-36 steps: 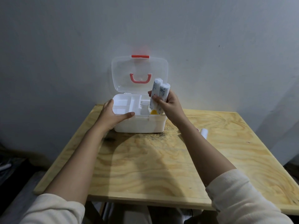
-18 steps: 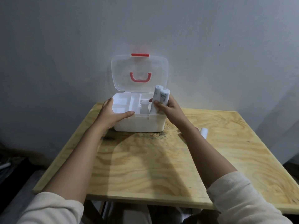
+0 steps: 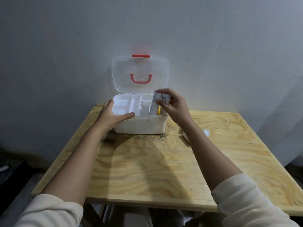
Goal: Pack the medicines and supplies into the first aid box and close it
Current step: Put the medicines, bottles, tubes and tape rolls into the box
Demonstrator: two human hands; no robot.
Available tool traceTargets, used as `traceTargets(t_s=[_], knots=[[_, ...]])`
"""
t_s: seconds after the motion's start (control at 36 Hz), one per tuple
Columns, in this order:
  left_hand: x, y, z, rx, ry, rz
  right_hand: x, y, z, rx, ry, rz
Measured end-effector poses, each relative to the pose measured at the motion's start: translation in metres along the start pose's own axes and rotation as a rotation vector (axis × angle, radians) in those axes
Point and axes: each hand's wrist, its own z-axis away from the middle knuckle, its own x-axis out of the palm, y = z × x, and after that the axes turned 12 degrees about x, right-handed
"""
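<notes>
Holding two white rolls [image 3: 159,102] upright, the right hand [image 3: 177,107] has them at the right end of the box [image 3: 142,126], lower ends down inside the rim and tops poking above it. The grip there is narrow: thumb in front, fingers curled over the back, pinching both rolls together near the top. The left hand [image 3: 113,117] is spread wide on the box's front-left corner, thumb along the front wall, bracing and holding nothing. The lid [image 3: 124,74] stands open against the wall. Inside, a small clear bottle [image 3: 145,109] and something yellow [image 3: 158,110] sit just beside the rolls, so it's a tight slot. These rolls look light and soft, with a slick wrapper I'd say, so two in one pinch could slide apart; a hold around the middle of the pair would suit better. One more white item [image 3: 207,132] lies on the counter [image 3: 147,169], partly hidden behind the right forearm.
</notes>
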Motion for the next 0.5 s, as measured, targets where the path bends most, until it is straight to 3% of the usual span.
traceTargets(t_s=[0.5], knots=[[-0.001, -0.001, 0.002, -0.006, -0.007, 0.021, 0.008, 0.018, 0.005, -0.072, -0.023, 0.176]])
